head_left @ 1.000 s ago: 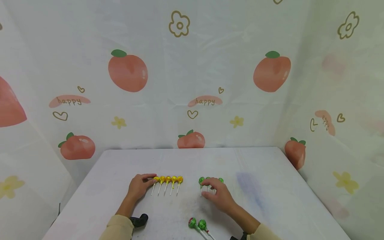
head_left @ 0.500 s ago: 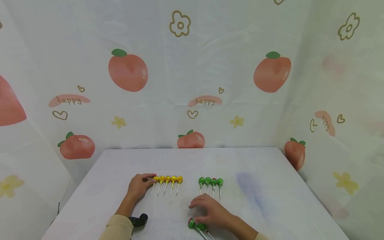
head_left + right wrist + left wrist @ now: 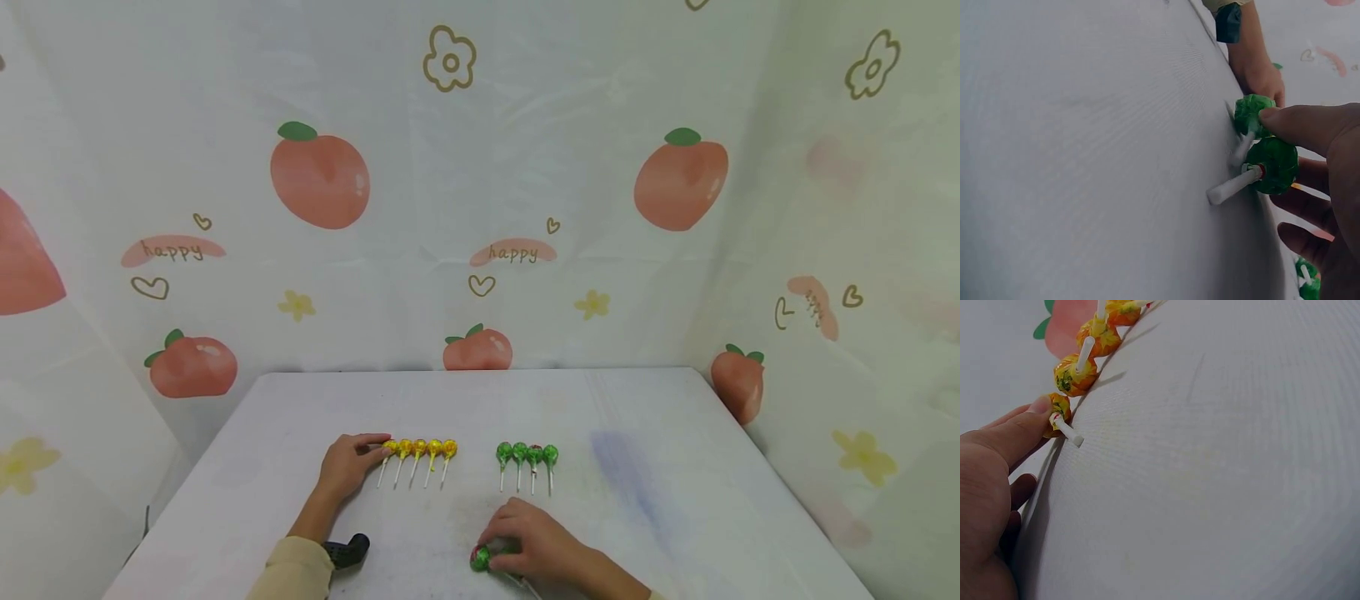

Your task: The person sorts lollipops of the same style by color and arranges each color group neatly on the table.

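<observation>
Several yellow-wrapped lollipops (image 3: 420,448) lie side by side in a row, sticks toward me. My left hand (image 3: 348,467) pinches the head of the leftmost yellow lollipop (image 3: 1060,412) between thumb and finger. Nearer the front of the table, my right hand (image 3: 536,542) is over two green lollipops. Its thumb lies against the head of the left green lollipop (image 3: 480,558), with the fingers curled behind. The other green lollipop (image 3: 1274,165) is beneath that hand, its head mostly hidden in the head view.
A second row, of several green lollipops (image 3: 520,452), lies right of the yellow row. All are on a white-covered table (image 3: 720,517) with a bluish stain at right. A patterned curtain (image 3: 405,208) stands behind. A black wrist camera (image 3: 348,550) sits at my left cuff.
My right hand has come away from the green row toward me, down to the two front green lollipops, and its fingers have closed in. My left hand has stayed in place.
</observation>
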Demonstrator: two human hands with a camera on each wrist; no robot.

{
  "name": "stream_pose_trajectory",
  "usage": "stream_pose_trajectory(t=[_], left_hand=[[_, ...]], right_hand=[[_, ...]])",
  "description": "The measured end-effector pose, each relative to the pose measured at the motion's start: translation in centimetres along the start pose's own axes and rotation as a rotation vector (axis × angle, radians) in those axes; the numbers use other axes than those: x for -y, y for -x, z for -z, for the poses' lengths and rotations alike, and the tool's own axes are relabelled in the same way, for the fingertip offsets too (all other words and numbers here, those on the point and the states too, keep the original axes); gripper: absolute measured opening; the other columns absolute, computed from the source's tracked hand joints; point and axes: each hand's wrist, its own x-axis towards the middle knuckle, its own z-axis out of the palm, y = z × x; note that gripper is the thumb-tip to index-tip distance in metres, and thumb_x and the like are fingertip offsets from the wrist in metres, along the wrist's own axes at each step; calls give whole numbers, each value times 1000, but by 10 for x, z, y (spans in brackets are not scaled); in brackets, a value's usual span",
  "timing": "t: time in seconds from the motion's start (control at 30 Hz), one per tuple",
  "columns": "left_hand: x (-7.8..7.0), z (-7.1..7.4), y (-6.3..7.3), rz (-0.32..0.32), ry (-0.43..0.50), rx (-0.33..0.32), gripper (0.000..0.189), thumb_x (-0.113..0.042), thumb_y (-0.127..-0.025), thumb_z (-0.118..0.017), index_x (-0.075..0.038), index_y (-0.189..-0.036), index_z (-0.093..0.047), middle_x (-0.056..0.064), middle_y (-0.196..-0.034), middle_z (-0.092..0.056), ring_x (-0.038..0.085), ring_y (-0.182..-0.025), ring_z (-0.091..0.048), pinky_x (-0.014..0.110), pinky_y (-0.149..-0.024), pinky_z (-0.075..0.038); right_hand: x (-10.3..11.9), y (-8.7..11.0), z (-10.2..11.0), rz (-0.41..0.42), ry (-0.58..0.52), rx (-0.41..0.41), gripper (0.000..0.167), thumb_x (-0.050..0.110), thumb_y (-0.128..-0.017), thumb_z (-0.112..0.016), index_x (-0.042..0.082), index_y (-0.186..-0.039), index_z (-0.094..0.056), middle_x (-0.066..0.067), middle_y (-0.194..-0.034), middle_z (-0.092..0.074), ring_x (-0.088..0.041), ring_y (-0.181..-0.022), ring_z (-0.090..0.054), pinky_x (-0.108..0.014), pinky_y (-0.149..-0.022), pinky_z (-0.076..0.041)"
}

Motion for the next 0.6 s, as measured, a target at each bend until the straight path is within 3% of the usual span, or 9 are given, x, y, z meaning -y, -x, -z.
stream_pose_trajectory(t=[0.37, 0.6], left_hand=[[1, -1, 0, 5, 5, 0, 26, -24, -86, -75, -16, -111, -75, 9, -105, -66, 32, -102, -58, 51, -87, -45], [0, -1, 0, -6, -2, -13, 26, -22, -86, -75, -15, -111, -76, 7, -101, -66, 28, -96, -58, 49, -83, -46]], right_hand=[[-1, 6, 6, -44, 33, -29, 15, 32, -89, -71, 24, -102, -73, 19, -100, -61, 2, -92, -52, -19, -77, -46], [-7, 15, 9, 12, 109, -83, 12, 29, -87, -74, 23, -98, -74, 18, -98, -62, 1, -91, -54, -18, -77, -47]])
